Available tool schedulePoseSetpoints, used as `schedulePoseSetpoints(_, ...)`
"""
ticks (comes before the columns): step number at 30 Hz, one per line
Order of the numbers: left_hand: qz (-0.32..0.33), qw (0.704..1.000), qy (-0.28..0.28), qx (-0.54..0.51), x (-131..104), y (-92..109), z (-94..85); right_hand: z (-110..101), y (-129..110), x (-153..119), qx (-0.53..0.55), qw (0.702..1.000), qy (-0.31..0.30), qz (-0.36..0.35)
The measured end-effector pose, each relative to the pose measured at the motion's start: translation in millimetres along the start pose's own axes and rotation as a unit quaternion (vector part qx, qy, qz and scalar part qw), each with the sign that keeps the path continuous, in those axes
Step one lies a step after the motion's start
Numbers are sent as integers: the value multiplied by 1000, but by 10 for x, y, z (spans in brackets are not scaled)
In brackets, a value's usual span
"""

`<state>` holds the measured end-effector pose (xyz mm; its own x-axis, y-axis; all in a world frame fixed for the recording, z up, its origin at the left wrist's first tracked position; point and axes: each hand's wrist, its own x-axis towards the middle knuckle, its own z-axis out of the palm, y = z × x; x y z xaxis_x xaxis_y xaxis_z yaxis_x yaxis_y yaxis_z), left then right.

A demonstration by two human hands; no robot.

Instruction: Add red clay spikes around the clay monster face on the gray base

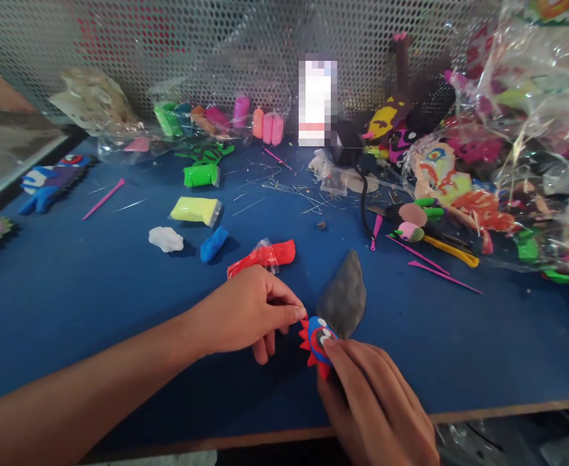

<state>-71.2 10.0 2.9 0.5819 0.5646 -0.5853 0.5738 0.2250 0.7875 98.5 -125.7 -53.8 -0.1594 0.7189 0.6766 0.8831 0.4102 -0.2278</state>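
Note:
My right hand [379,395] grips a small blue and red clay figure [314,349] with white eye shapes and a row of red spikes down its left side. The thumb and index finger of my left hand [259,310] are pinched on a tiny red clay piece [305,315] at the figure's upper edge. Whether that piece is joined to the figure, I cannot tell. Just behind lies a grey clay lump [346,294]. Beyond my left wrist is red clay in torn clear wrap [269,255], partly covered by the hand.
Blue clay [214,244], white clay [166,239], a yellow packet [195,210] and a green packet [201,175] lie left of centre. Pink modelling tools [444,276] rest at right. A phone [317,103] stands at the back. Bagged clay figures [463,175] crowd the right side.

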Motion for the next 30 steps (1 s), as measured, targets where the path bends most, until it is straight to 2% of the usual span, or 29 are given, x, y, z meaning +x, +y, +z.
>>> schedulePoseSetpoints(17,-6,1000,-12,19,9,47,-14,-26,-5,59,5,1000,-4,-3)
schedulePoseSetpoints(27,-9,996,-32,81,-1,59,-23,-23,0,58,11,1000,-7,-2)
schedulePoseSetpoints(30,-6,996,-22,85,-9,53,-17,-36,1,67,12,1000,-12,-8)
